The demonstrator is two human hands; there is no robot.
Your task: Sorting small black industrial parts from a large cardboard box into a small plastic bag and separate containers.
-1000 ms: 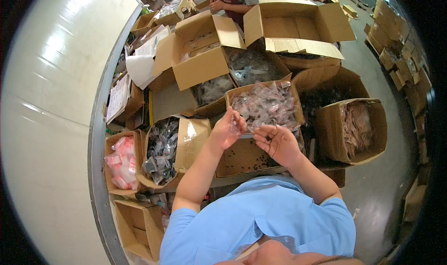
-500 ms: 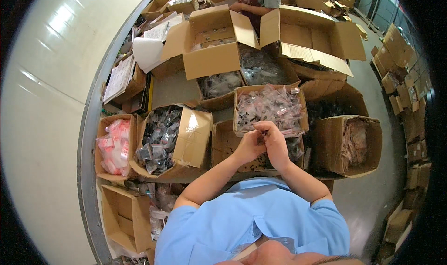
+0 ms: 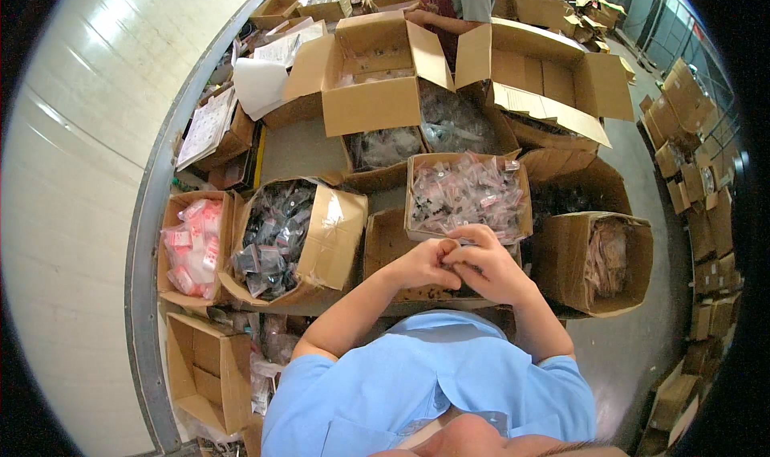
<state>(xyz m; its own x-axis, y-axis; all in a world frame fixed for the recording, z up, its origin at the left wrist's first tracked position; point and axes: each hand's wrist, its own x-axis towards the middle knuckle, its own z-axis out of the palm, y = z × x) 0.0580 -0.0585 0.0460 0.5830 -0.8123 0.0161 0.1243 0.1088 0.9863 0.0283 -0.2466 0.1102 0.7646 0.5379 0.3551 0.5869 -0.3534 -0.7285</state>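
Just in front of my chest, my left hand (image 3: 423, 265) and my right hand (image 3: 488, 266) meet with curled fingers. The fingertips press together around something too small or too hidden to make out. Right beyond them is a carton of small clear zip bags (image 3: 465, 192) with pinkish edges and dark bits inside. Under my hands stands a lower open carton (image 3: 385, 248), with small dark pieces at its bottom, partly covered by my hands and wrists.
To the left are a carton of dark parts in clear bags (image 3: 277, 232) and a box of red-and-white bags (image 3: 192, 244). A tilted carton (image 3: 561, 252) stands on the right. Large open cartons (image 3: 369, 108) lie farther back, where another person (image 3: 457, 16) stands.
Both hands have drawn back toward my chest, away from the carton of zip bags. My right fingers have curled over toward the left hand's fingertips.
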